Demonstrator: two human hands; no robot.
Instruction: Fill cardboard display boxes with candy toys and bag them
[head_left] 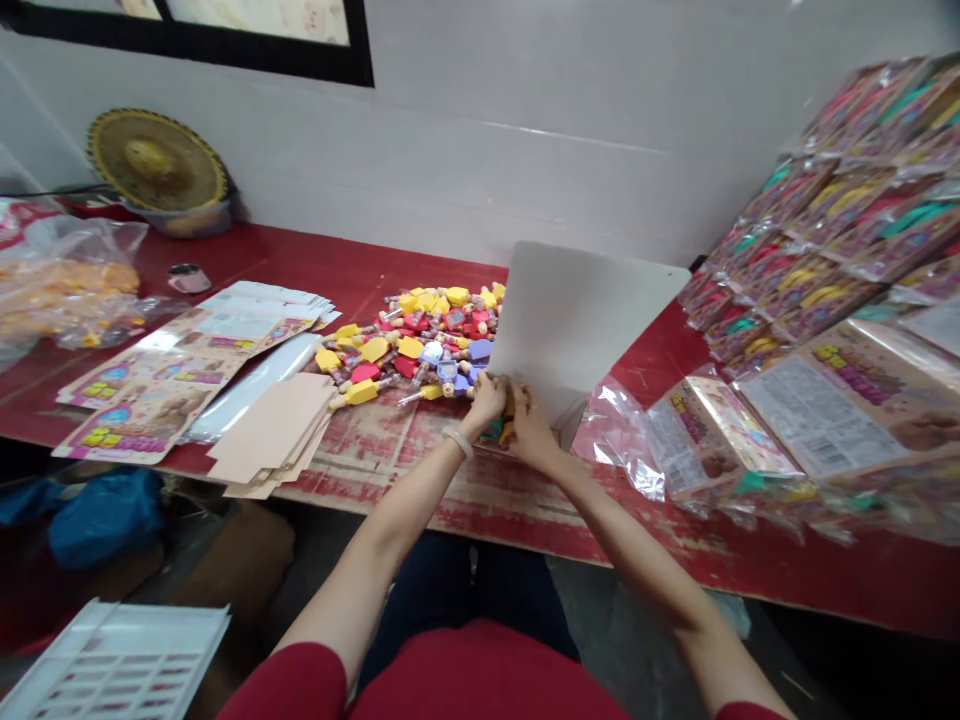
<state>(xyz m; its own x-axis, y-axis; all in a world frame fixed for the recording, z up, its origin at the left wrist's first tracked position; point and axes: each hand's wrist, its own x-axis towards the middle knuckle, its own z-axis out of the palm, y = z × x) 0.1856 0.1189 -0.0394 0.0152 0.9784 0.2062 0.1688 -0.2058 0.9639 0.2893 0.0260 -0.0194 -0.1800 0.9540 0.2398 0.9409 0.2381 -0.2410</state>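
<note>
My left hand [489,402] and my right hand [529,428] are close together at the foot of an upright white board [581,320]. Between them shows a small item with yellow and green parts [507,425], mostly covered by my fingers. Both hands have their fingers curled in on it, and I cannot make out its kind. Beside my left hand lies a heap of small toy pieces [409,347] in yellow, red and purple, many with clear plastic parts.
Plain tan cards [274,430], printed cards [142,400] and a clear plastic sheet [255,385] lie to the left. At the right are an empty clear bag [615,430] and stacked bagged packages [825,240]. A round fan [157,160] stands at the back left.
</note>
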